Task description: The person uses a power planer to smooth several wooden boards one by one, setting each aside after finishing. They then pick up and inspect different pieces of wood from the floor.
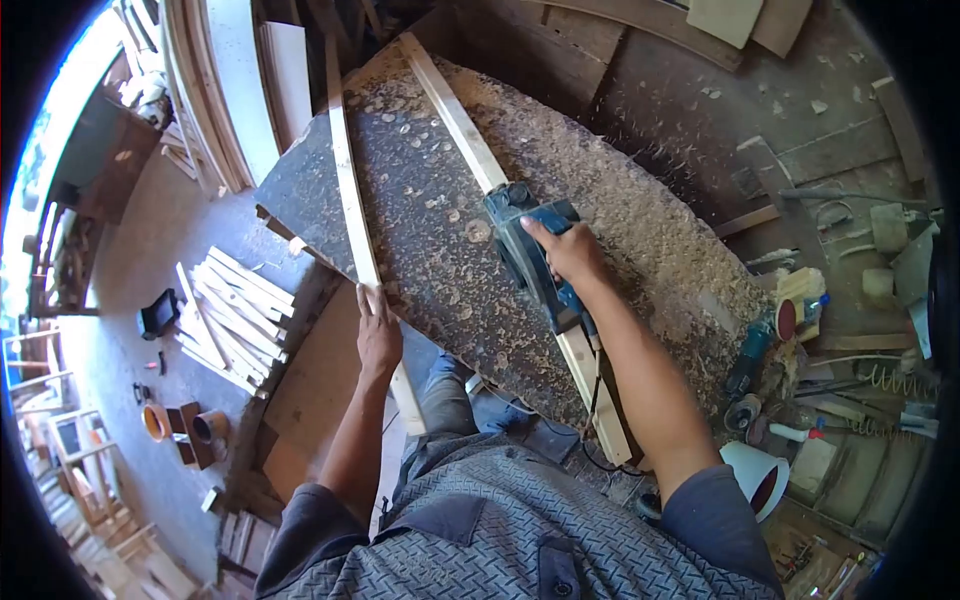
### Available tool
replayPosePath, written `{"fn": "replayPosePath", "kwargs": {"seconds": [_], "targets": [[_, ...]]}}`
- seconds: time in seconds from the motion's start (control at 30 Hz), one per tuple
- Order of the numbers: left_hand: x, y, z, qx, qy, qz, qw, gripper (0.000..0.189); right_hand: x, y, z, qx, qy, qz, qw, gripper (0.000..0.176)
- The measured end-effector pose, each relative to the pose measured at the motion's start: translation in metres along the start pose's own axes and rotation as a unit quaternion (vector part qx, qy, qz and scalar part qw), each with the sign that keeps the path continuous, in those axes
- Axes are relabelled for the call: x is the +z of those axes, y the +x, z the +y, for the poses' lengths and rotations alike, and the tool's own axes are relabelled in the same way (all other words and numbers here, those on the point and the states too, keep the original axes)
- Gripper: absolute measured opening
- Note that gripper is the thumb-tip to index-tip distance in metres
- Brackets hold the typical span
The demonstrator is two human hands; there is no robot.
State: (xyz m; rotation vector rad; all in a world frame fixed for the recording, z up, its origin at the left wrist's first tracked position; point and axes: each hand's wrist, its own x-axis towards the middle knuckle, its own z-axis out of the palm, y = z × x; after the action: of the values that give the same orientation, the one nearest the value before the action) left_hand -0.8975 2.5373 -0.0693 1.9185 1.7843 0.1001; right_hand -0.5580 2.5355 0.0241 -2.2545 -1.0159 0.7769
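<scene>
My right hand (574, 254) is wrapped around the handle of a blue and black electric hand planer (527, 245). The planer sits on a long pale wooden batten (455, 120), which shows both ahead of it and behind it. To the left, my left hand (379, 335) grips a second, thinner wooden strip (347, 190) near the bench's edge. That strip's lower end sticks out past the bench towards my body. Both pieces lie lengthwise on a dark workbench (300, 185) strewn with wood shavings; a cord trails from the planer's rear.
A pile of cut wooden strips (235, 310) lies at left, near a black tray (158, 314) and a roll of tape (156, 422). An angle grinder (748, 360) and a white container (755, 478) are at right. Boards (235, 90) lean at the back left.
</scene>
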Motion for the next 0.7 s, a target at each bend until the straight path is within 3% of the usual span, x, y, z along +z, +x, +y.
{"fn": "replayPosePath", "kwargs": {"seconds": [0.13, 0.2, 0.23, 0.3, 0.33, 0.37, 0.4, 0.43, 0.5, 0.53, 0.6, 0.7], "targets": [[-0.003, 0.004, -0.033, -0.020, 0.012, 0.074, 0.997, 0.073, 0.013, 0.039, -0.029, 0.018, 0.013, -0.050, 0.998, 0.067], [-0.008, 0.006, -0.035, -0.007, 0.180, 0.175, 0.968, 0.071, 0.017, 0.058, -0.048, 0.033, 0.008, -0.065, 0.997, 0.067], [-0.019, 0.006, -0.014, 0.059, 0.136, 0.218, 0.964, 0.063, 0.020, 0.068, -0.056, 0.038, 0.014, -0.066, 0.997, 0.066], [-0.011, 0.008, 0.016, 0.239, -0.045, 0.175, 0.954, 0.042, 0.027, 0.089, -0.070, 0.043, 0.028, -0.064, 0.997, 0.063], [-0.011, 0.003, 0.049, 0.292, -0.049, 0.079, 0.952, 0.028, 0.032, 0.100, -0.076, 0.043, 0.024, -0.066, 0.997, 0.063], [0.005, -0.003, 0.074, 0.399, -0.083, 0.059, 0.911, 0.023, 0.037, 0.112, -0.082, 0.040, 0.040, -0.065, 0.996, 0.062], [0.034, -0.010, 0.094, 0.452, -0.088, -0.084, 0.884, 0.015, 0.042, 0.123, -0.086, 0.039, 0.055, -0.064, 0.996, 0.060], [0.031, -0.023, 0.128, 0.540, -0.169, -0.078, 0.821, 0.015, 0.044, 0.130, -0.095, 0.039, 0.061, -0.063, 0.995, 0.058], [0.042, -0.041, 0.177, 0.650, -0.150, 0.016, 0.745, 0.016, 0.051, 0.148, -0.106, 0.035, 0.043, -0.058, 0.997, 0.065], [0.054, -0.038, 0.183, 0.649, -0.154, 0.017, 0.745, 0.016, 0.054, 0.155, -0.112, 0.029, 0.029, -0.055, 0.998, 0.074], [0.066, -0.024, 0.188, 0.694, 0.012, -0.139, 0.706, 0.016, 0.060, 0.171, -0.122, 0.029, 0.020, -0.051, 0.998, 0.074], [0.054, -0.001, 0.174, 0.649, 0.067, -0.199, 0.731, 0.015, 0.066, 0.188, -0.136, 0.037, 0.039, -0.048, 0.997, 0.071]]}}
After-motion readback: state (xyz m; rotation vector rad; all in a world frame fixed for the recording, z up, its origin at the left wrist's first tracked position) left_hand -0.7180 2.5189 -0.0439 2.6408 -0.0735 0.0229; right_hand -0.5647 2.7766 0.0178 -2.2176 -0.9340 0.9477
